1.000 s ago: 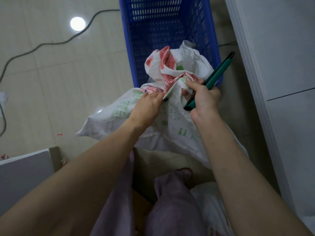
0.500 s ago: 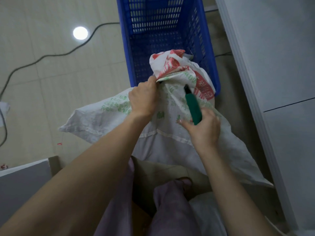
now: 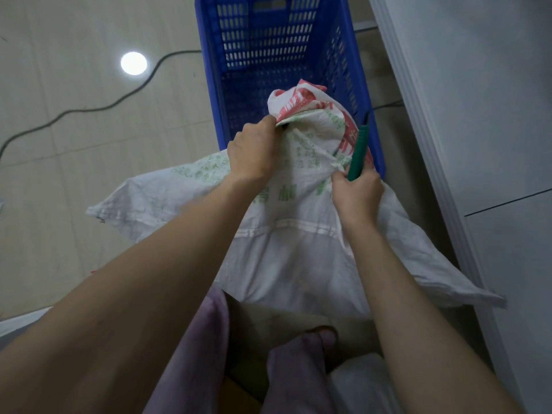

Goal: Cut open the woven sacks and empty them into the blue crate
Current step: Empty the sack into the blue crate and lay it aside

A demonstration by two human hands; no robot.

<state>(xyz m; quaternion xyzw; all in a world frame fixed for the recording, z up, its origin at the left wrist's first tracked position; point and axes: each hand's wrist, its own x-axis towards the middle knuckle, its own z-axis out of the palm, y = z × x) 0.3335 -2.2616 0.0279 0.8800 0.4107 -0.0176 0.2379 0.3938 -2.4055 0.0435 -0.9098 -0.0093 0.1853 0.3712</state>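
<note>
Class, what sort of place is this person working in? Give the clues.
Probably an indoor storeroom or workroom, not certain: a pale tiled floor, a black cable trailing across it, a blue perforated plastic crate standing on it.

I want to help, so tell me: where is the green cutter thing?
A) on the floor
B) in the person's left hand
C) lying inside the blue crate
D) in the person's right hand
D: the right hand grips the green cutter, pointing up beside the sack's bunched top, while the left hand grips only the white sack.
</note>
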